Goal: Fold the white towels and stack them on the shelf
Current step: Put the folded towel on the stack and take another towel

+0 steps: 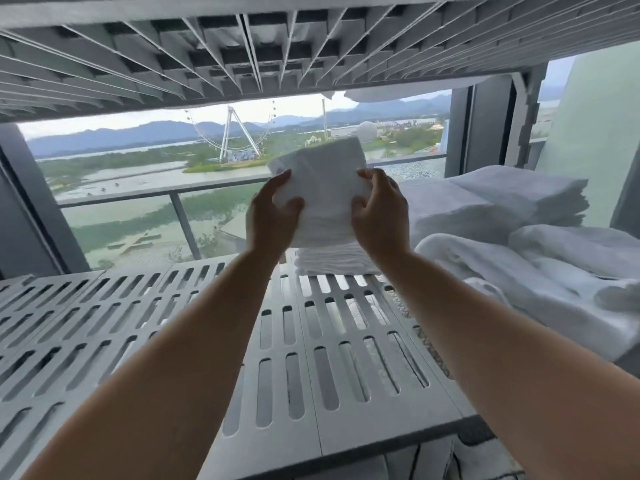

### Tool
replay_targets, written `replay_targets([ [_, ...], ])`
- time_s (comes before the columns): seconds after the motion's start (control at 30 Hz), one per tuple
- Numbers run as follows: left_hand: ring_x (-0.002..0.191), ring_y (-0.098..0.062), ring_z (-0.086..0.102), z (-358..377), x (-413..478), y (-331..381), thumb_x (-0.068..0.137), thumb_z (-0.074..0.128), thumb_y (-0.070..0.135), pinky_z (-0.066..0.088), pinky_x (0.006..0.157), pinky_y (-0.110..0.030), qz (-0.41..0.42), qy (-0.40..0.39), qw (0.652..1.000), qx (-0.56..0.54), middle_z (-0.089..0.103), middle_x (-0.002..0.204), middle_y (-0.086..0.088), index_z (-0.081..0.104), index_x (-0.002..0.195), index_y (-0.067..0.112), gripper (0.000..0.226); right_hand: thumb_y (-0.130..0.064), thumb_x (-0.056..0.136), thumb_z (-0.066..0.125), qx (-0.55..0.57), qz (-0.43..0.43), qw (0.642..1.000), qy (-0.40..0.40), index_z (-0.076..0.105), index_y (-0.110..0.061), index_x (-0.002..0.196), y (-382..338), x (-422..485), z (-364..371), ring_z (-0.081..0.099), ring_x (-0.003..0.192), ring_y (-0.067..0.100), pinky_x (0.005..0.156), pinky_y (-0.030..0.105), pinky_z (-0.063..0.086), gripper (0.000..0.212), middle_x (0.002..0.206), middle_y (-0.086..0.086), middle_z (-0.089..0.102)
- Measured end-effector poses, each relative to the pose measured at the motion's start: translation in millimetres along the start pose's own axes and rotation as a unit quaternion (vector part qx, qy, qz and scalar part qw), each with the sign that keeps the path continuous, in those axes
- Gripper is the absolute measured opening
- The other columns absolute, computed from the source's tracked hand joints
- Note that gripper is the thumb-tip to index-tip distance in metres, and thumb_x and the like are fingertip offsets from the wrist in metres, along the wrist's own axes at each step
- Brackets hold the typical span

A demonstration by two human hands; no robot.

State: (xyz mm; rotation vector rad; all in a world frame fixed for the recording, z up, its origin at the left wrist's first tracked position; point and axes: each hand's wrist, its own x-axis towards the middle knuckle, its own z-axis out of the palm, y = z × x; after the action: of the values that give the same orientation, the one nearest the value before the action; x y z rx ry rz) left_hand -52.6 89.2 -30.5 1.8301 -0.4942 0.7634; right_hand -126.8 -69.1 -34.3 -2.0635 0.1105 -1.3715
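Note:
A folded white towel is held tilted above a small stack of folded white towels that lies on the grey slotted shelf. My left hand grips the towel's left edge, thumb on its near face. My right hand grips its right edge the same way. Both forearms reach forward over the shelf. The lower part of the held towel hides the top of the stack.
A taller pile of folded towels and loose crumpled towels fill the shelf's right side. The ribbed underside of an upper shelf hangs close overhead. A grey upright post stands at right. A window with a railing lies behind.

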Motion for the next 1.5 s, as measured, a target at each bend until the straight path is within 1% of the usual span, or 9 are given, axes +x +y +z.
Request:
replay_targets([
  [0.13, 0.077, 0.014, 0.063, 23.7, 33.8, 1.0, 0.083, 0.075, 0.02, 0.053, 0.069, -0.012, -0.013, -0.022, 0.998, -0.049, 0.066, 0.125, 0.009, 0.064, 0.132, 0.033, 0.052, -0.001, 0.086, 0.056, -0.026, -0.004, 1.0, -0.007, 0.058, -0.007, 0.128, 14.5, 30.1, 7.0, 0.058, 0.117, 0.026, 0.099, 0.028, 0.04, 0.042, 0.122, 0.011, 0.066],
  [0.27, 0.091, -0.013, 0.069, 39.6, 59.1, -0.1, 0.081, 0.078, 0.02, 0.06, 0.078, -0.032, -0.03, -0.021, 0.998, -0.058, 0.068, 0.125, 0.006, 0.066, 0.131, 0.032, 0.052, -0.002, 0.088, 0.055, -0.051, -0.014, 0.998, -0.026, 0.056, -0.006, 0.133, 29.8, 53.1, 14.7, 0.057, 0.118, 0.031, 0.102, 0.033, 0.041, 0.045, 0.125, 0.016, 0.063],
  [0.4, 0.091, -0.008, 0.065, 50.5, 76.6, -2.0, 0.08, 0.078, 0.02, 0.048, 0.067, -0.005, -0.026, -0.021, 0.999, -0.043, 0.069, 0.125, 0.005, 0.067, 0.13, 0.03, 0.052, -0.003, 0.088, 0.059, -0.039, 0.001, 0.998, -0.039, 0.056, -0.005, 0.134, 40.3, 70.3, 22.2, 0.057, 0.12, 0.029, 0.104, 0.03, 0.041, 0.046, 0.128, 0.014, 0.064],
  [0.53, 0.079, -0.002, 0.065, 60.8, 84.2, -13.9, 0.081, 0.077, 0.019, 0.049, 0.061, -0.009, -0.04, -0.007, 0.999, -0.026, 0.069, 0.122, 0.004, 0.067, 0.129, 0.031, 0.05, -0.003, 0.089, 0.06, -0.026, 0.005, 0.998, -0.06, 0.057, -0.004, 0.133, 51.7, 78.2, 35.1, 0.058, 0.12, 0.027, 0.104, 0.026, 0.038, 0.044, 0.128, 0.014, 0.065],
  [0.73, 0.109, -0.019, 0.067, 79.1, 86.8, -31.5, 0.083, 0.077, 0.016, 0.055, 0.096, -0.032, -0.075, -0.036, 0.996, 0.023, 0.068, 0.128, -0.005, 0.068, 0.127, 0.025, 0.045, -0.005, 0.09, 0.06, -0.035, 0.023, 0.995, -0.088, 0.057, -0.003, 0.132, 73.4, 84.3, 52.5, 0.06, 0.116, 0.029, 0.1, 0.027, 0.041, 0.042, 0.125, 0.016, 0.066],
  [1.03, 0.087, -0.014, 0.067, 92.0, 91.7, -43.0, 0.087, 0.076, 0.02, 0.055, 0.09, -0.026, -0.182, -0.081, 0.977, 0.076, 0.074, 0.114, -0.005, 0.075, 0.111, 0.02, 0.023, -0.02, 0.096, 0.053, -0.044, 0.108, 0.983, -0.142, 0.053, -0.011, 0.132, 101.5, 79.6, 62.6, 0.061, 0.111, 0.035, 0.091, 0.032, 0.046, 0.037, 0.118, 0.019, 0.067],
  [1.27, 0.104, -0.019, 0.07, 91.6, 87.5, -39.8, 0.089, 0.074, 0.024, 0.049, 0.093, -0.02, -0.12, -0.065, 0.978, 0.159, 0.074, 0.117, -0.007, 0.075, 0.115, 0.016, 0.028, -0.008, 0.095, 0.053, -0.021, 0.076, 0.992, -0.103, 0.053, -0.005, 0.135, 94.3, 73.7, 66.1, 0.06, 0.116, 0.029, 0.098, 0.028, 0.042, 0.039, 0.125, 0.017, 0.065],
  [1.4, 0.091, -0.023, 0.068, 91.3, 83.8, -42.4, 0.093, 0.064, 0.026, 0.045, 0.078, -0.023, -0.156, -0.106, 0.963, 0.194, 0.076, 0.091, -0.004, 0.08, 0.089, 0.018, 0.018, -0.017, 0.098, 0.051, -0.04, 0.101, 0.987, -0.121, 0.05, -0.003, 0.137, 95.9, 71.1, 68.2, 0.058, 0.118, 0.032, 0.099, 0.031, 0.041, 0.041, 0.126, 0.021, 0.063],
  [1.5, 0.084, -0.031, 0.062, 89.8, 84.0, -33.2, 0.096, 0.054, 0.032, 0.039, 0.071, -0.029, -0.154, -0.137, 0.951, 0.232, 0.063, 0.071, -0.007, 0.066, 0.067, 0.014, 0.036, -0.019, 0.099, 0.05, -0.04, 0.108, 0.985, -0.128, 0.049, -0.003, 0.138, 96.1, 70.1, 66.9, 0.057, 0.119, 0.034, 0.099, 0.033, 0.041, 0.042, 0.126, 0.023, 0.063],
])
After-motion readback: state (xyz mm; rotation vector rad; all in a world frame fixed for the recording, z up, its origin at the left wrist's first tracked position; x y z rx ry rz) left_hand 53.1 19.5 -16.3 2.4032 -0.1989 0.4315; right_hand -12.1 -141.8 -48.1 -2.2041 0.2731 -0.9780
